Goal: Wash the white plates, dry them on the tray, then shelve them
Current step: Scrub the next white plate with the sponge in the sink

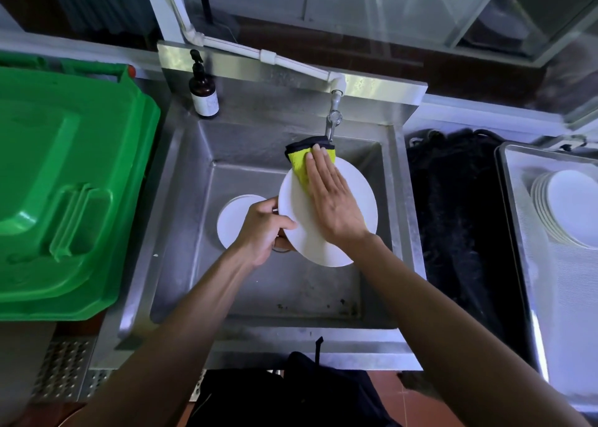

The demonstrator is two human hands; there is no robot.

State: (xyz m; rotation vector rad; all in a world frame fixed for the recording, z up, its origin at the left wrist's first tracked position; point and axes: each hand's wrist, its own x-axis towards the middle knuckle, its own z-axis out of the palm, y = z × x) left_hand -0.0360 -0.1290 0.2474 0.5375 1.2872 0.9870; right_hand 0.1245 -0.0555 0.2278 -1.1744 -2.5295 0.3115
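**Scrubbing a plate over the sink**

Head view: the left hand [263, 229] grips the near-left rim of a round white ceramic plate [301, 219], thumb curled over the face and fingers behind, holding it tilted above the stainless steel sink [181, 265]. The right hand [333, 200] lies flat on the plate's face, fingers straight, pressing a yellow cloth with a black edge [299, 164] against its far side, just below the metal tap [331, 126]. Whether water is running cannot be told.

Behind the left hand, a second white plate [231, 219] rests in the sink bottom. Well to the right of the right hand, a stack of white plates [569, 206] leans on a pale metal tray [517, 265]. Far-left of the hands stands a brown pump bottle [203, 92]; a green plastic lid [64, 184] lies further left.

The plate looks stiff, breakable and probably slippery when wet, so a firm pinch at the rim, with the flat palm steadying its face, seems the safest hold.
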